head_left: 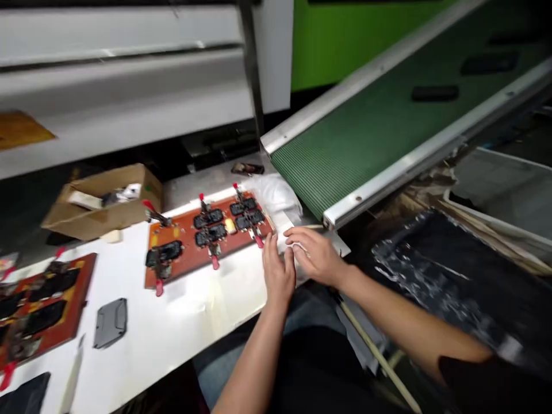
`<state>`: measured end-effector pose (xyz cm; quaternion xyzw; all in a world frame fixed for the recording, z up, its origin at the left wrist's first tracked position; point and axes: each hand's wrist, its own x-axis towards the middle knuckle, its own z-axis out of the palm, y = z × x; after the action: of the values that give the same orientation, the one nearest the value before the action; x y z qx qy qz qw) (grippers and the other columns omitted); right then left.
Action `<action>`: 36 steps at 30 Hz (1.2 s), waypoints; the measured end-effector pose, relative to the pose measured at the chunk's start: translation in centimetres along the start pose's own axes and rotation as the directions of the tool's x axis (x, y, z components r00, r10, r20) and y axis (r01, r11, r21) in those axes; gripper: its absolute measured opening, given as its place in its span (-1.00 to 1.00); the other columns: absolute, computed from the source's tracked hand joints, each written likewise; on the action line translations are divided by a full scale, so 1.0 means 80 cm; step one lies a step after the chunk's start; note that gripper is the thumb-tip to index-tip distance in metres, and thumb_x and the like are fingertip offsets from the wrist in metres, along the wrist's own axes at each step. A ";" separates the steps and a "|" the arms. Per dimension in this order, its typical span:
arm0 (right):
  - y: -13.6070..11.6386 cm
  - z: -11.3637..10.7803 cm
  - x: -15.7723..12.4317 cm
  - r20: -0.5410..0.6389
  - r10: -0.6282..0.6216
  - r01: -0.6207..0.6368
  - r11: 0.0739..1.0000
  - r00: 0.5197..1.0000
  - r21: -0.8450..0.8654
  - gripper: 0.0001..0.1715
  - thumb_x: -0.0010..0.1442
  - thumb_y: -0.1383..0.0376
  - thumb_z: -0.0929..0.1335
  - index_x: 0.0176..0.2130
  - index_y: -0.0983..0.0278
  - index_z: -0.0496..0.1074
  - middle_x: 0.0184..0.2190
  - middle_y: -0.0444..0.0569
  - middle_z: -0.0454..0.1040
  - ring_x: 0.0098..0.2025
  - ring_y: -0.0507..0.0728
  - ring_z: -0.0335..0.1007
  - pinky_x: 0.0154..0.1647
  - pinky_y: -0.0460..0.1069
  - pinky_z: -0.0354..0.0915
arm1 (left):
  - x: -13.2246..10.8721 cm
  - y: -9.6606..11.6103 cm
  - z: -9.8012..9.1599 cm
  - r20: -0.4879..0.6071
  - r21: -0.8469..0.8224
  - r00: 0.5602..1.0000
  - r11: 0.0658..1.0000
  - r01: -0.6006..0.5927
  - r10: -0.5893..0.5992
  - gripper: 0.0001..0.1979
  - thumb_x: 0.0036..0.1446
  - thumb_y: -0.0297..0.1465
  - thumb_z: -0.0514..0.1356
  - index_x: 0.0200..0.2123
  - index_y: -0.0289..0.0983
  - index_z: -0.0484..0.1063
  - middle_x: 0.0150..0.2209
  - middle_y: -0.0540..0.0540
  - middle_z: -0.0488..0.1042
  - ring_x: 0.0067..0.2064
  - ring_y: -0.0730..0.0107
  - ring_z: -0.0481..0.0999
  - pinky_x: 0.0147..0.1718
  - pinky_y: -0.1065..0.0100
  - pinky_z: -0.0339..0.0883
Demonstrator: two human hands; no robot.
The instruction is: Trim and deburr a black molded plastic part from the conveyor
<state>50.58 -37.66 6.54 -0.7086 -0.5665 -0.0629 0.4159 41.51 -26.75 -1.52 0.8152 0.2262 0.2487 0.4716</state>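
Observation:
My left hand and my right hand rest side by side on the white table, at its near right end. Both lie just right of an orange-brown fixture board that carries several black parts under red-handled clamps. My left fingertips are close to the board's right corner. My right hand lies over a small pale object with its fingers curled; what that object is I cannot tell. A crumpled clear plastic bag sits just beyond my hands.
A green conveyor belt with black parts on it slopes up to the right. A second fixture board lies at the left, with a grey plastic cover beside it. An open cardboard box stands behind. A thin stick leans below the table edge.

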 end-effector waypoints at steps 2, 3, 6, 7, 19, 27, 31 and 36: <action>0.014 0.045 -0.087 -0.082 0.190 -0.199 0.973 0.978 -0.117 -0.65 0.43 0.38 0.23 0.13 0.28 0.42 0.24 0.18 0.41 0.37 0.33 0.22 0.40 0.33 0.22 | -0.020 -0.019 -0.004 0.112 0.058 0.991 0.995 -0.076 0.069 -0.57 0.38 -0.26 0.17 0.23 -0.30 0.40 0.43 -0.32 0.23 0.53 -0.10 -0.02 0.50 -0.21 -0.14; 0.017 0.063 -0.122 -0.103 0.268 -0.282 0.945 0.958 -0.165 -0.63 0.43 0.39 0.24 0.16 0.28 0.41 0.29 0.18 0.38 0.41 0.34 0.17 0.43 0.37 0.15 | -0.025 -0.026 -0.006 0.157 0.103 0.980 0.985 -0.135 0.118 -0.61 0.35 -0.29 0.19 0.17 -0.32 0.46 0.39 -0.32 0.31 0.52 -0.11 0.03 0.50 -0.20 -0.11; 0.011 0.099 -0.171 -0.143 0.358 -0.379 0.912 0.923 -0.160 -0.57 0.38 0.41 0.25 0.19 0.26 0.40 0.37 0.12 0.31 0.49 0.29 0.04 0.53 0.36 -0.02 | -0.021 -0.040 -0.007 0.221 0.237 0.932 0.911 -0.336 0.287 -0.63 0.38 -0.33 0.14 0.15 -0.39 0.47 0.29 -0.35 0.41 0.45 -0.09 0.20 0.47 -0.19 0.03; 0.008 0.105 -0.173 -0.149 0.367 -0.387 0.912 0.918 -0.136 -0.55 0.37 0.41 0.25 0.20 0.28 0.39 0.38 0.11 0.29 0.51 0.28 -0.02 0.55 0.33 -0.05 | -0.016 -0.042 -0.004 0.230 0.250 0.926 0.902 -0.353 0.298 -0.62 0.39 -0.34 0.13 0.18 -0.39 0.45 0.32 -0.36 0.38 0.46 -0.11 0.19 0.47 -0.22 -0.01; -0.072 0.088 -0.258 -0.203 0.591 -0.567 0.806 0.780 0.168 -0.66 0.27 0.45 0.30 -0.01 0.18 0.45 0.05 -0.03 0.56 0.09 0.15 0.49 0.25 0.11 0.39 | -0.001 -0.038 0.003 0.240 0.335 0.876 0.811 -0.479 0.419 -0.54 0.28 -0.35 0.24 0.19 -0.44 0.50 0.33 -0.35 0.39 0.39 -0.31 0.28 0.42 -0.24 0.13; -0.033 0.075 -0.444 -0.068 0.974 -0.976 0.216 0.215 0.012 -0.76 0.34 0.54 0.30 -0.14 0.28 0.50 -0.11 0.03 0.55 0.01 0.21 0.49 0.11 0.17 0.43 | -0.002 -0.047 0.005 0.238 0.410 0.890 0.791 -0.454 0.388 -0.47 0.24 -0.31 0.25 0.24 -0.37 0.49 0.37 -0.24 0.36 0.42 -0.29 0.23 0.39 -0.26 0.17; -0.030 0.082 -0.486 0.161 0.985 -0.991 0.087 0.069 -0.106 -0.93 0.42 0.36 0.44 -0.19 0.32 0.52 -0.22 -0.08 0.55 -0.14 0.15 0.54 -0.04 0.08 0.51 | -0.010 -0.041 0.002 0.223 0.416 0.900 0.798 -0.436 0.376 -0.47 0.25 -0.30 0.27 0.24 -0.39 0.48 0.36 -0.27 0.37 0.43 -0.26 0.22 0.38 -0.23 0.17; -0.057 0.075 -0.498 0.305 0.949 -0.974 -0.002 -0.072 -0.226 -0.80 0.43 0.19 0.47 -0.17 0.29 0.53 -0.26 -0.11 0.53 -0.27 0.10 0.53 -0.26 -0.04 0.51 | -0.015 -0.031 -0.003 0.198 0.374 0.917 0.838 -0.397 0.346 -0.53 0.30 -0.36 0.25 0.24 -0.38 0.46 0.36 -0.32 0.36 0.47 -0.16 0.17 0.43 -0.15 0.10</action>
<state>30.39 -63.52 -17.30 -0.8811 0.0342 0.4048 0.2423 40.14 -26.20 -3.81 0.9370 0.0810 0.2327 0.2476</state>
